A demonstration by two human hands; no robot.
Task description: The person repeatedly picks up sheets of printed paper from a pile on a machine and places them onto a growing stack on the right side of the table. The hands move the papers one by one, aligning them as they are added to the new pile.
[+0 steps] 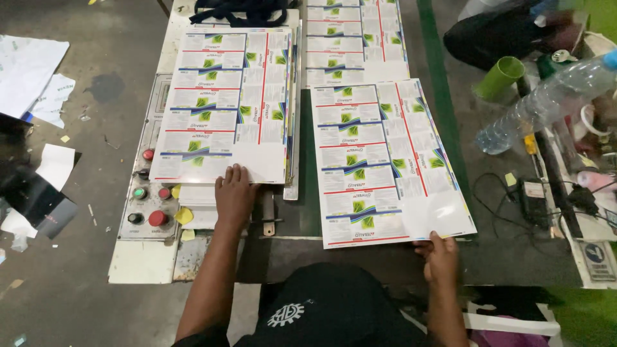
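Grey floor lies all around the work table [283, 257]. My left hand [234, 196] lies flat on the near edge of a stack of printed sheets [225, 109]. My right hand [440, 257] pinches the near corner of another printed sheet [385, 160], with round buttons [151, 205] far left.

Single view only, head-worn camera, looking steeply down from above wearer's chest. Faces forward across metal work table [193, 263], far edge toward top of frame. Close range: forearms enter from bottom edge, left hand [234, 196] and right hand [440, 257] within arm's reach. Wide lens takes in printed sheets [379, 160] at centre, grey floor [77, 283] at left, cluttered bench [578, 193] at right. No second view, nothing shared.
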